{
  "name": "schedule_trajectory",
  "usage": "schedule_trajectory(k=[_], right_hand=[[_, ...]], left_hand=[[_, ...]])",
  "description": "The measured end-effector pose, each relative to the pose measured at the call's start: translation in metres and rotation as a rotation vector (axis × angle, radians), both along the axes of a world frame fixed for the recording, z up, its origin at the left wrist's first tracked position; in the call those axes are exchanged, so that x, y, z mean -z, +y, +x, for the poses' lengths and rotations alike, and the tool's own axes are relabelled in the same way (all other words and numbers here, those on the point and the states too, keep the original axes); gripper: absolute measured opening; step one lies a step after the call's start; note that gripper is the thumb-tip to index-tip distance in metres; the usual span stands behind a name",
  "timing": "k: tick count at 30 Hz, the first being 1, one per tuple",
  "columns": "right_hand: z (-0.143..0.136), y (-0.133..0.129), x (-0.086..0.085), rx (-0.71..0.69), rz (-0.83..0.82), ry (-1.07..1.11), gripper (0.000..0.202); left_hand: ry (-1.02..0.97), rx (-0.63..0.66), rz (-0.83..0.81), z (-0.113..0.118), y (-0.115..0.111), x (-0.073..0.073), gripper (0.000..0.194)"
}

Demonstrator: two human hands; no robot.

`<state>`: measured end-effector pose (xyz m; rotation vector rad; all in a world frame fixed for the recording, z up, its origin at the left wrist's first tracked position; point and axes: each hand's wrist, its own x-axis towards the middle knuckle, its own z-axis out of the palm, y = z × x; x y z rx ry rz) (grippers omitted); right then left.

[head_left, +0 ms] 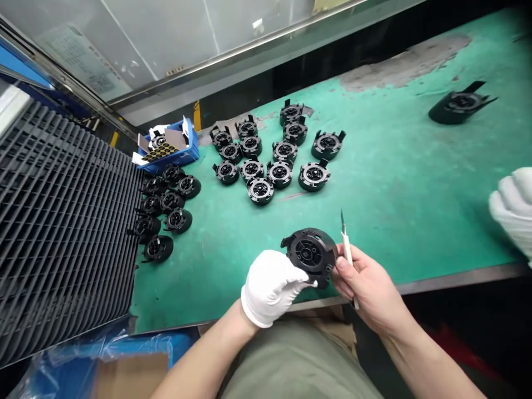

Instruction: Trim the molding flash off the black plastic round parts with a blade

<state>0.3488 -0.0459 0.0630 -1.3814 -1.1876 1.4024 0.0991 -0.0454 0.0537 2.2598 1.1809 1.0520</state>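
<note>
My left hand [274, 288], in a white glove, grips the lower left edge of a round black plastic part [307, 252] with clips on its rim. The part is tilted, its ribbed face toward me, above the green table near the front edge. My right hand [366, 282] is bare and closed around a knife with a white handle [347, 249], its thin blade pointing up and away. Fingers of that hand also reach the right edge of the black part.
Several similar black parts [280, 173] stand on the green table [233, 238], more at left [172, 201] beside a grey ribbed stack [70, 221]. A blue bin [178, 158] sits behind them. One part [457, 105] stands far right, near another person's gloved hand [515, 205].
</note>
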Motion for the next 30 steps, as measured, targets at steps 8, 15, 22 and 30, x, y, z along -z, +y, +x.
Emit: schedule_trajectory(k=[8, 15, 22, 30], right_hand=[[0.026, 0.016, -0.002, 0.029, 0.456, -0.507, 0.031], [0.044, 0.041, -0.007, -0.156, 0.816, -0.894, 0.031], [0.05, 0.054, -0.003, -0.146, 0.914, -1.133, 0.043], [0.05, 0.059, -0.004, -0.089, 0.857, -1.134, 0.038]], left_hand=[[-0.14, -0.223, -0.039, -0.014, -0.006, 0.002, 0.007], [-0.168, -0.296, -0.074, -0.028, -0.012, 0.003, 0.013], [-0.171, -0.273, -0.112, -0.028, -0.014, 0.005, 0.015], [-0.171, -0.22, -0.186, -0.03, -0.013, 0.006, 0.019]])
